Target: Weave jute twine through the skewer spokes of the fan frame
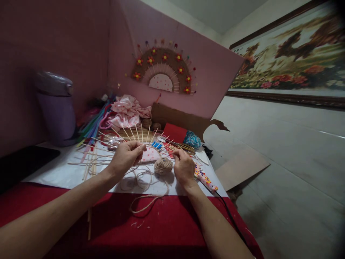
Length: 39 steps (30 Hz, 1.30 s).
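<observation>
A half-round piece of pink dotted cloth (150,154) lies on the white sheet, thin wooden sticks (142,132) fanning out from its curved edge. My left hand (128,155) is closed in a pinch over its left side, with a strand of jute twine (137,176) running from beneath the fingers. At the right ends of the fan, my right hand (184,166) has its fingertips pressed together; what they pinch is too small to make out. Between the hands sits a ball of twine (163,166), its loose loops trailing onto the red cloth (161,226).
A flower-patterned glue gun (205,178) with a black cord lies right of my right hand. Behind are crumpled dotted fabric (126,109), blue yarn (192,139) and scissors (185,148). A purple bottle (56,111) stands left. A decorated half-round fan piece (164,59) hangs on the pink board.
</observation>
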Motion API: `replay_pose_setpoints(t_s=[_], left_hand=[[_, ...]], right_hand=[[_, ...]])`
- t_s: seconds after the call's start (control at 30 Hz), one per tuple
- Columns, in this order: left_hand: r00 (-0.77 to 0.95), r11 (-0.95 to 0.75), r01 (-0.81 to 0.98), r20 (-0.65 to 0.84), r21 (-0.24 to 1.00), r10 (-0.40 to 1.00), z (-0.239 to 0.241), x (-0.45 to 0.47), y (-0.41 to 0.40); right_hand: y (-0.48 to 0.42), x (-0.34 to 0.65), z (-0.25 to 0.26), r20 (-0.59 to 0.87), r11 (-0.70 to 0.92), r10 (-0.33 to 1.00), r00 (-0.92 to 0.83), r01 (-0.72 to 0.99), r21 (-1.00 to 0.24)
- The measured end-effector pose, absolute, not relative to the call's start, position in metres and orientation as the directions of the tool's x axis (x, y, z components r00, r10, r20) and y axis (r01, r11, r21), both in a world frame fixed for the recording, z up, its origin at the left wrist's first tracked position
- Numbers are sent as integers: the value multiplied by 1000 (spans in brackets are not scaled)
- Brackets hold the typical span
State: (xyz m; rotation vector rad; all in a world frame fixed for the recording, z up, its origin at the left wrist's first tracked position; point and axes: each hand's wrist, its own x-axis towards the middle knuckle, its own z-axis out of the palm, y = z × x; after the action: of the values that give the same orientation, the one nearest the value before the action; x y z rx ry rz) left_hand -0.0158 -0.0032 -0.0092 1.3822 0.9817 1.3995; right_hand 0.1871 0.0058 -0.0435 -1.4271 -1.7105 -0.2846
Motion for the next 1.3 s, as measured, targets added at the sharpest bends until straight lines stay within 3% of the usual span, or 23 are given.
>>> replay_pose_setpoints(t_s=[0.2, 0.37, 0.5, 0.6, 0.67, 0.8, 0.9, 1.03, 1.3], left_hand=[[-74, -275, -74, 270, 959, 960, -5, -17, -3], [-23, -328, 218, 341, 919, 940, -14, -20, 4], [35, -517, 517, 587, 682, 809, -17, -19, -1], [124, -748, 474, 806, 464, 579, -16, -13, -10], [236, -815, 414, 818, 404, 525, -18, -8, -14], [380, -756, 456, 665, 470, 643, -23, -4, -15], [249, -646, 446, 607, 619, 754, -21, -6, -13], [48, -475, 281, 482, 834, 875, -17, -12, -8], [-96, -405, 189, 427, 895, 899, -15, -18, -3]], right_hand=[[11, 196, -44, 762, 229, 622, 179, 889, -396], [14, 195, -42, 709, 341, 672, 213, 761, -552], [6, 186, -39, 723, 537, 689, 49, 635, -555], [-7, 177, -38, 761, 676, 626, -167, 603, -424], [-13, 173, -38, 769, 745, 574, -280, 569, -348], [-16, 171, -38, 769, 752, 561, -305, 575, -321], [-13, 172, -39, 755, 706, 597, -271, 624, -335], [-9, 172, -42, 716, 635, 651, -253, 699, -329], [-14, 172, -35, 680, 587, 686, -259, 748, -309]])
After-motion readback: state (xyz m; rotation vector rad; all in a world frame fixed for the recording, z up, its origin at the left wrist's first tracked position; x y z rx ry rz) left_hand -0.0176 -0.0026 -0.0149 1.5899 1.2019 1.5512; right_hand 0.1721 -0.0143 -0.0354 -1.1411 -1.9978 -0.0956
